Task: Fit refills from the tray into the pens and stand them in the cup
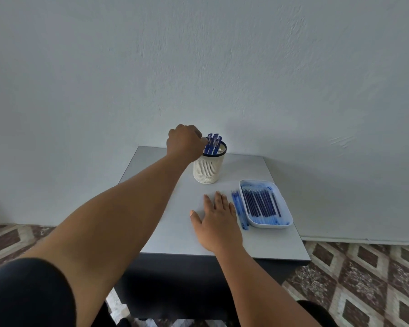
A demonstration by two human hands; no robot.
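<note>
A cream slotted cup (pixel 209 168) with a dark rim stands at the back of the small grey table (pixel 165 223). Several blue pens (pixel 213 143) stand upright in the cup. My left hand (pixel 184 142) reaches to the cup's left rim with fingers curled; its fingertips are hidden, so whether it pinches a pen is unclear. My right hand (pixel 216 218) lies flat on the tabletop, fingers spread. To its right lie a few blue pens (pixel 240 210) beside a white tray (pixel 286 208) that holds several dark blue refills (pixel 260 202).
The table stands against a pale wall, the cup close to it. The tray sits near the table's right edge. A patterned tiled floor (pixel 364 279) surrounds the table on both sides.
</note>
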